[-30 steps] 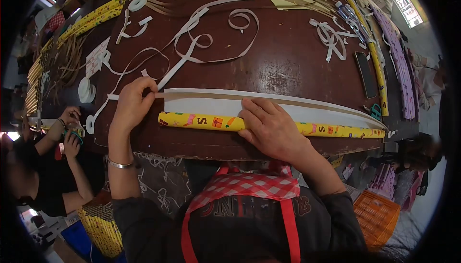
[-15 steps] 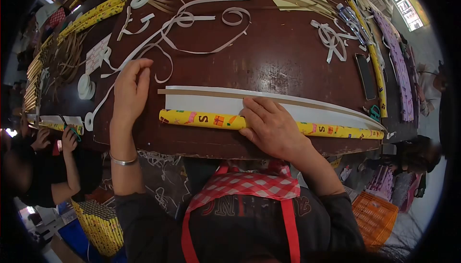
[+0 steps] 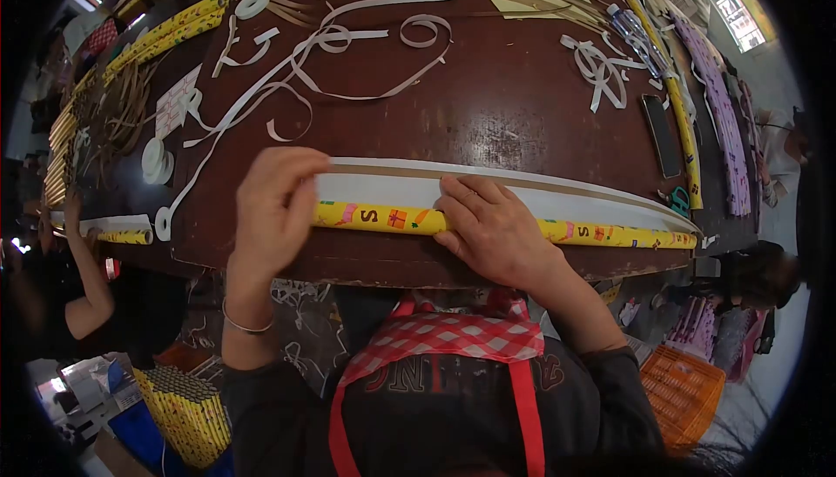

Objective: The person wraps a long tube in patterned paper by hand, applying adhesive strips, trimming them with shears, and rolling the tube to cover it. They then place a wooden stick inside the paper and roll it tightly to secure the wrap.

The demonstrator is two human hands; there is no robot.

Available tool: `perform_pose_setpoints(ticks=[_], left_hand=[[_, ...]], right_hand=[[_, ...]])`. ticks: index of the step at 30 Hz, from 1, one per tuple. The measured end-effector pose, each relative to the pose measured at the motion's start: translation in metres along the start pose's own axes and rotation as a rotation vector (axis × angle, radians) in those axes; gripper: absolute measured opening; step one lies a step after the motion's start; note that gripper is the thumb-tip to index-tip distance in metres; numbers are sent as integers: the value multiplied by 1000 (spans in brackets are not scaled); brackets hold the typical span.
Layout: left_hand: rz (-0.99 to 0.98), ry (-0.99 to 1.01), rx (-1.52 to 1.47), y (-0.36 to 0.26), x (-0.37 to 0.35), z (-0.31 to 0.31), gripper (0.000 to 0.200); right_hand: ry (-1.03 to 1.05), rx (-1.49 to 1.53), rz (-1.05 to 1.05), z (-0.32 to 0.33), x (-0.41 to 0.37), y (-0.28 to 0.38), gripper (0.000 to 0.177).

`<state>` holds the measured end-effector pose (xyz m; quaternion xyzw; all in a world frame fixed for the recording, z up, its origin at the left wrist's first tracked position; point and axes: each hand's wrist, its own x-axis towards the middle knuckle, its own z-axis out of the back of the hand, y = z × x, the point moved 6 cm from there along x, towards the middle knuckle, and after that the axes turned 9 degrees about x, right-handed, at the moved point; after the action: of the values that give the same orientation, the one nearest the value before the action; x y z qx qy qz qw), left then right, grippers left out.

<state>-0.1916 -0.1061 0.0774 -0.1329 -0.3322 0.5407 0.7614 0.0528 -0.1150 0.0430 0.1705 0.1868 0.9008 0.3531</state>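
Observation:
A roll of yellow printed wrapping paper (image 3: 575, 233) lies along the table's near side, its white-backed flap (image 3: 374, 188) unrolled behind it. A brown tape strip (image 3: 540, 190) runs along the flap near its far edge. My right hand (image 3: 496, 229) is closed over the middle of the roll, fingertips reaching onto the white flap. At the left end is my left hand (image 3: 277, 203), fingers curled together by the flap's far corner. It covers the left ends of the roll and strip, and what its fingers hold is hidden.
White ribbon strips (image 3: 366, 94) curl across the dark table (image 3: 496, 111). Tape rolls (image 3: 157, 162) stand at left. A phone (image 3: 662, 136), green-handled scissors (image 3: 680, 199) and a plastic bottle (image 3: 634, 29) lie at right. Another person's arm (image 3: 87, 290) works at far left.
My left hand has moved right and slightly down, from beside the flap onto its left end, now covering the strip's end. My right hand has stayed on the roll.

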Motion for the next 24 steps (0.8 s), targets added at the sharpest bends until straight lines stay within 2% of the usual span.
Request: perform_pose_setpoints(ticks=[2,5,6,8,15,18,19,22,23,24], left_hand=[[-205,244,164,-41,-3,-33,33],[-339,378,214,-58,-11,-75,62],[-339,378,213,-58,-12,-81,62],[-300,375,357,-54,-11,-88,64],[-168,374,485,-20,-22,-60,71],[-3,336,557,8,-30,-36,76],[-6,338,557,12,-32,-29,76],[218,293,757,22,-38,-7,73],[211,293,757,16,-40,-6,73],[108,216,719,4,-39,-6,69]], right_hand=[[6,-1,-2,1,1,2,41],[-3,2,3,0,1,1,41],[-14,6,13,0,0,0,41],[-12,3,17,0,0,0,41],[4,7,14,0,0,0,41],[4,15,13,0,1,0,40],[2,16,10,0,0,0,40],[-2,18,11,0,0,0,40],[-9,15,21,-1,1,1,39],[-15,10,25,-1,1,1,38]])
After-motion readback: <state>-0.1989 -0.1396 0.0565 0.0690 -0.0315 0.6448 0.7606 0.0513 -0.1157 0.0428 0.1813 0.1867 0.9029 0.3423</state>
